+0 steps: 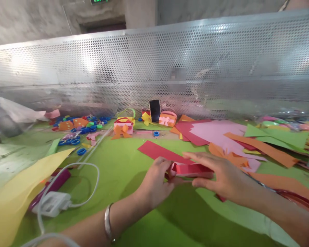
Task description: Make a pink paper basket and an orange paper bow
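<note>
A small red and pink folded paper piece [192, 168], shaped like a shallow box, is held between both hands above the green table. My left hand [156, 181] pinches its left end, thumb below and fingers curled behind. My right hand [221, 173] grips the right end, with the fingers along the top and the thumb beneath. The far underside of the piece is hidden by the hands. A flat red paper strip [159, 151] lies just behind it on the table. Another small red bit [220, 197] shows under my right wrist.
Pink paper sheets [216, 130], orange strips [262, 147] and green sheets [280, 133] spread to the right. Small paper baskets [123, 127] and a phone [155, 110] stand by the perforated metal panel [144, 68]. At left lie a white charger [53, 203], yellow paper [12, 192] and blue rings [81, 151].
</note>
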{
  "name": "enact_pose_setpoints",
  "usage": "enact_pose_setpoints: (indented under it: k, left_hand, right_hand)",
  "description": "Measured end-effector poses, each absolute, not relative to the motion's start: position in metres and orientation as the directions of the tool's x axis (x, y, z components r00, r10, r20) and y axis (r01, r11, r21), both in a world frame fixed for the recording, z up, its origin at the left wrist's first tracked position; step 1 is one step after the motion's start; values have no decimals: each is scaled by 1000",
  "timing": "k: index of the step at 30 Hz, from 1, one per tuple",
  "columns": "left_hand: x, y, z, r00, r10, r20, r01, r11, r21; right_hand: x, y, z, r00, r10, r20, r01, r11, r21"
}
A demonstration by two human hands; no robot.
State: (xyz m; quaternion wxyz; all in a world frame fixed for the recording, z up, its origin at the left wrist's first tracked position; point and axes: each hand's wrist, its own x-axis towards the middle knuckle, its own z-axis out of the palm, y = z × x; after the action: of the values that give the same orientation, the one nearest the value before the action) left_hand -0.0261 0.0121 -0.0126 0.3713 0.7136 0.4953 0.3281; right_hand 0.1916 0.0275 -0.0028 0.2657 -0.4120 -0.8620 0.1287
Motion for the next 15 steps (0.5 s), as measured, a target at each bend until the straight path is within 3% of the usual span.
enact_pose_setpoints:
  k: [3,8,12,15]
  left_hand:
    - [-31,20,-11,190,982,-19,329,-45,943]
    - [-43,32,-12,201,973,-113,145,85,986]
    - [-46,32,-12,232,964,-132,105,111,988]
    - [-43,32,-10,227,968,-109,237,53,970]
  right_hand:
    - [203,38,0,-388,859,335,626,512,-588]
    - [212,54,-5,-296,936,190,380,298,-875]
    - [200,51,-9,-371,915,157,301,278,-912]
    - [191,46,-10,-421,894,155,282,292,-914]
